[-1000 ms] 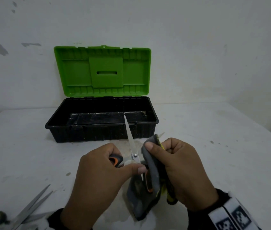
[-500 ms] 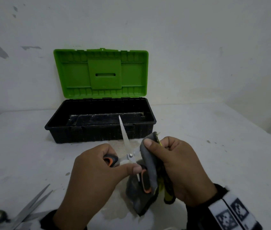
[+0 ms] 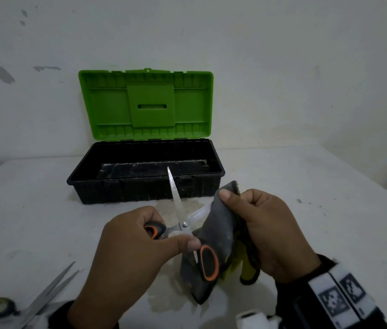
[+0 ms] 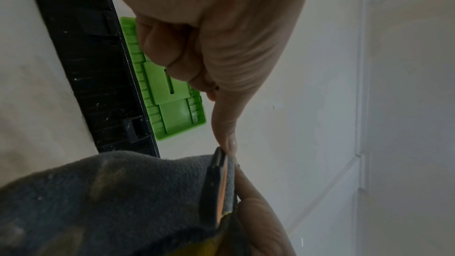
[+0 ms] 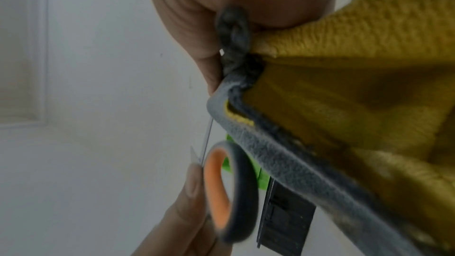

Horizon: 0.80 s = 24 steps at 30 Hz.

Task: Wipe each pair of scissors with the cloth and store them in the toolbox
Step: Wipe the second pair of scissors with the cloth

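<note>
Scissors (image 3: 183,224) blades apart, handles in left grip (image 3: 126,252); one blade inside cloth (image 3: 214,231) pinched by right grip (image 3: 268,231).

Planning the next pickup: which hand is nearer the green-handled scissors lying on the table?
Left. The left hand, gripping the orange-handled scissors, sits just right of the green-handled scissors; the right hand, holding the cloth, is farther right.

Head view looks down over both hands; wrist views sit close, sharing the toolbox (image 3: 145,181).
</note>
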Each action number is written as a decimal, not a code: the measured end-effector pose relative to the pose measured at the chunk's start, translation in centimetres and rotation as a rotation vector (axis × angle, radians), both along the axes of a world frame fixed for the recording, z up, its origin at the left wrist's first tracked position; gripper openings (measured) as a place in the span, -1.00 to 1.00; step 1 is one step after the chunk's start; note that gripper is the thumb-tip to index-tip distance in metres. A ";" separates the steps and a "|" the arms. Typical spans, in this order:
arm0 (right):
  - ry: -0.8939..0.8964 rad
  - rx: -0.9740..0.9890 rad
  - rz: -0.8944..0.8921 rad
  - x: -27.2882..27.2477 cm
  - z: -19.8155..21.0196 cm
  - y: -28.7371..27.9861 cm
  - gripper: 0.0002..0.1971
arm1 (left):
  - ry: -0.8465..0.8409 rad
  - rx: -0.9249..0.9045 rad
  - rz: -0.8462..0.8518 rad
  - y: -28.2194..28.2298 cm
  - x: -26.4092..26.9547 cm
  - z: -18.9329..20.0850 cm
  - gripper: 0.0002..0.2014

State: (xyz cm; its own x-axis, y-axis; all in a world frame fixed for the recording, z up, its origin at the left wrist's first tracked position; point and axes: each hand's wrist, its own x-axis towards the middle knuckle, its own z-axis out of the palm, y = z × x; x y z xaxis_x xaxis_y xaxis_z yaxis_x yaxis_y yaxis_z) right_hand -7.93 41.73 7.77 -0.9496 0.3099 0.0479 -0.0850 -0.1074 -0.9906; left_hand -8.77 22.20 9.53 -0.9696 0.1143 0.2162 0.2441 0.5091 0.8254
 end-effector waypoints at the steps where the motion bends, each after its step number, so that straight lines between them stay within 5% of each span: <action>1: -0.006 -0.019 -0.008 -0.2 0.0 0.3 -0.60 | -0.003 0.003 0.003 0.0 0.0 -0.1 -0.41; 6: -0.017 -0.036 -0.040 0.0 0.3 1.1 -0.54 | -0.054 0.039 0.019 -0.3 -0.7 -0.5 -0.39; 9: -0.004 0.025 0.032 0.7 0.4 0.4 -0.67 | -0.042 0.038 0.037 -0.1 -1.0 -0.6 -0.41; 16: -0.017 0.144 0.112 0.7 -0.2 -2.7 -0.68 | 0.081 -0.122 0.099 1.4 -0.4 -0.6 -0.50; 24: 0.001 0.037 0.057 0.4 0.3 -2.9 -0.62 | 0.188 -0.148 0.120 1.5 -0.5 -1.1 -0.55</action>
